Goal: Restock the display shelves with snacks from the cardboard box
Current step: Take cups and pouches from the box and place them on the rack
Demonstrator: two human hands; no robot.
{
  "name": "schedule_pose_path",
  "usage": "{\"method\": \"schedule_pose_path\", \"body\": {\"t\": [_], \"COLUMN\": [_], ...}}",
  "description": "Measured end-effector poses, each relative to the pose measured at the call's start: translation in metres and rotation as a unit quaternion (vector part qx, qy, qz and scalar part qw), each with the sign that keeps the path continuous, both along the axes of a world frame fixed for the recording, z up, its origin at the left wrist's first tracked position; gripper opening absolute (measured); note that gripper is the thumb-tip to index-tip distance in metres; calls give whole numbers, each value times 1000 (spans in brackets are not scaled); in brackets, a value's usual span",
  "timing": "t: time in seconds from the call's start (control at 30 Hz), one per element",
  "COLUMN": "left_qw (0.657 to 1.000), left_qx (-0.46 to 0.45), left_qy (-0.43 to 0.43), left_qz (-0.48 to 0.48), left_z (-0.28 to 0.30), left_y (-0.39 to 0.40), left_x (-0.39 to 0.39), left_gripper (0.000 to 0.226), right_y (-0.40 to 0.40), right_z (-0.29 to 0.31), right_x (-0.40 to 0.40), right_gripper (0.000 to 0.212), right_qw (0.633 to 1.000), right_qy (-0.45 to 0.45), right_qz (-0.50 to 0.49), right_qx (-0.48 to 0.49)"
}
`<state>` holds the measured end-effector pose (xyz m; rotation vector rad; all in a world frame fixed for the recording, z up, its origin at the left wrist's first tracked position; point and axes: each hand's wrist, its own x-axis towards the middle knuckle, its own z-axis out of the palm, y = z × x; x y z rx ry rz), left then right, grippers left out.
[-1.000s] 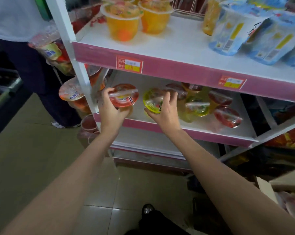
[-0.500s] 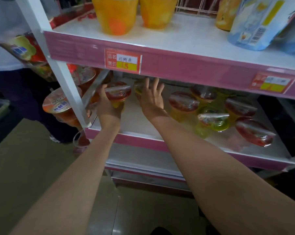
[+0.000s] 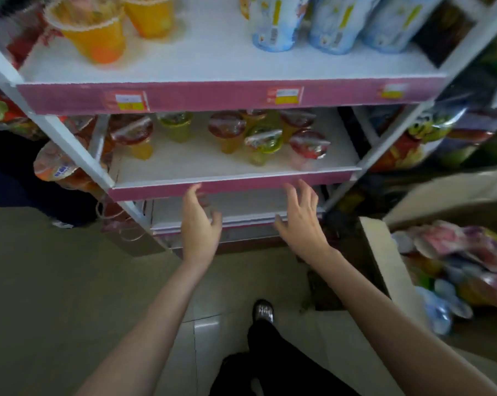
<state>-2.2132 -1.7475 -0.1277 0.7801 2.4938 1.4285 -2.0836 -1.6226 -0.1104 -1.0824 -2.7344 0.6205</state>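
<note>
Both hands empty, fingers spread (left hand (image 3: 200, 224), right hand (image 3: 300, 225)) below middle shelf (image 3: 230, 185) of jelly cups (image 3: 227, 130).

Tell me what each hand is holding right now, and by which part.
Nothing: left hand and right hand hover empty, fingers spread.

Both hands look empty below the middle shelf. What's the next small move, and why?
Probably swing the right hand right, down into the cardboard box, for more snacks. Both it and the left hand are open and hold nothing, the middle shelf has bare space in front, and the box is full.
</note>
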Motion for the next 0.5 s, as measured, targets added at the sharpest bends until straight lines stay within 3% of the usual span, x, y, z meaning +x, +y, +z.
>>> {"method": "schedule_pose_path", "body": {"t": [0.13,0.27,0.4,0.5], "left_qw": [989,967,935,923], "left_qx": [-32,-50,-66,-90], "left_qy": [-18,-7,6,12], "left_qz": [-142,-251,-349,-374], "left_z": [7,15,5,-14], "left_y": [37,100,168,220], "left_x": [69,140,210,258], "left_gripper": [49,47,49,48], "right_y": [35,76,126,185], "right_z": [16,13,1,-9], "right_x": [136,253,332,370], "right_gripper": [60,59,67,78], "right_qw": [986,947,920,919], "right_qy": [-62,-89,-119,-122], "right_qz": [-152,-306,-365,-361], "right_qx": [16,-26,-78,-97]}}
